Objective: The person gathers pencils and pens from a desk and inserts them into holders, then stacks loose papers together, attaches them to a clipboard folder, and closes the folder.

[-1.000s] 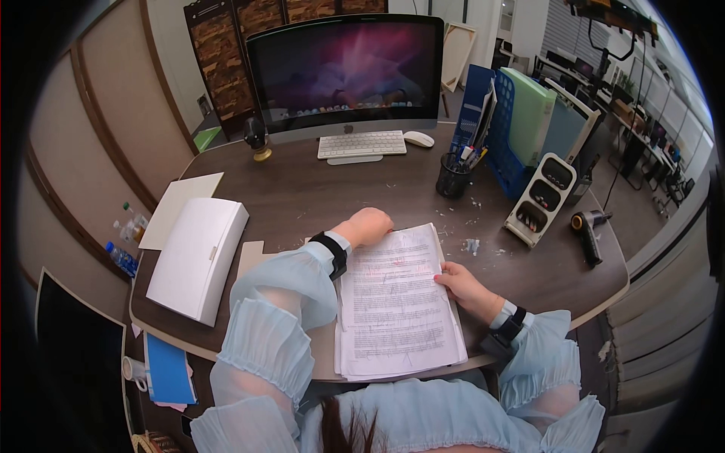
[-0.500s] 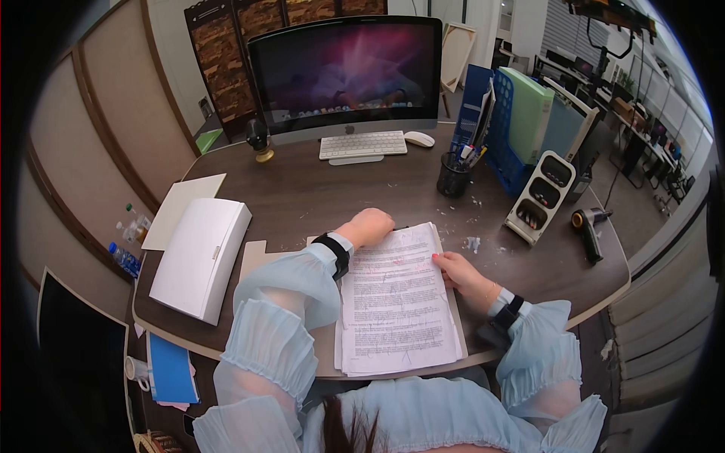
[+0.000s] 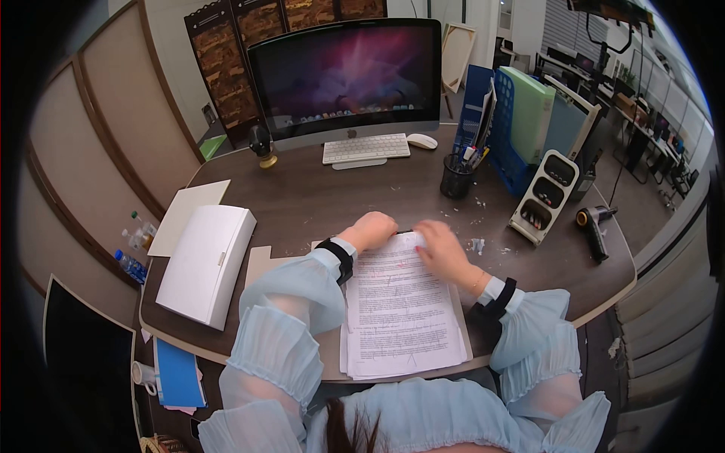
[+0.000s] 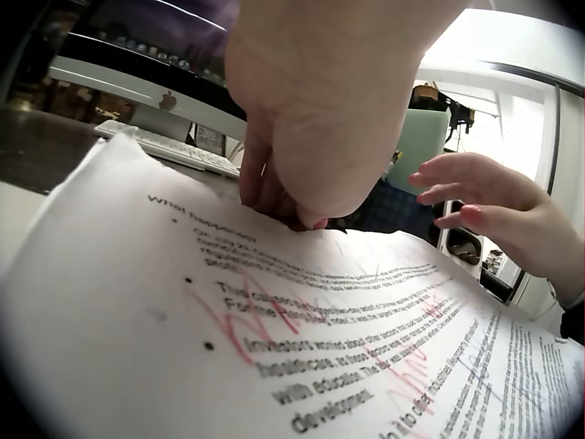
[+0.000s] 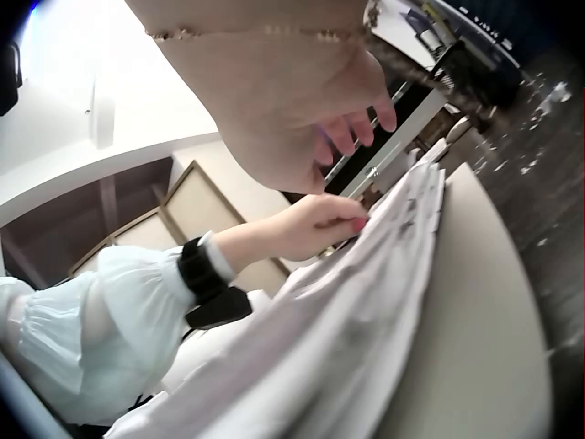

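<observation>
A stack of printed sheets (image 3: 404,317) with red pen marks lies on an opened beige folder (image 3: 259,260) at the desk's front edge. My left hand (image 3: 373,230) grips the top edge of the stack, fingers curled, its thumb at the paper's edge in the left wrist view. A thin dark strip (image 3: 405,232) shows at that edge beside it. Over the top right corner is my right hand (image 3: 442,253), blurred, its fingers (image 5: 345,133) loosely extended and spread apart from the thumb. In the left wrist view nothing sits between them.
To the left lies a white box file (image 3: 200,260) beside a pale board (image 3: 185,211). Keyboard (image 3: 366,149), mouse (image 3: 422,141) and monitor stand behind. On the right are a pen cup (image 3: 457,177), file holders (image 3: 521,124), a battery-like tray (image 3: 544,198), a black handheld tool (image 3: 596,232) and paper scraps (image 3: 476,245).
My right hand has left the right edge of the stack and moved up and left to its top corner, its fingers opening. My left hand stays at the top edge.
</observation>
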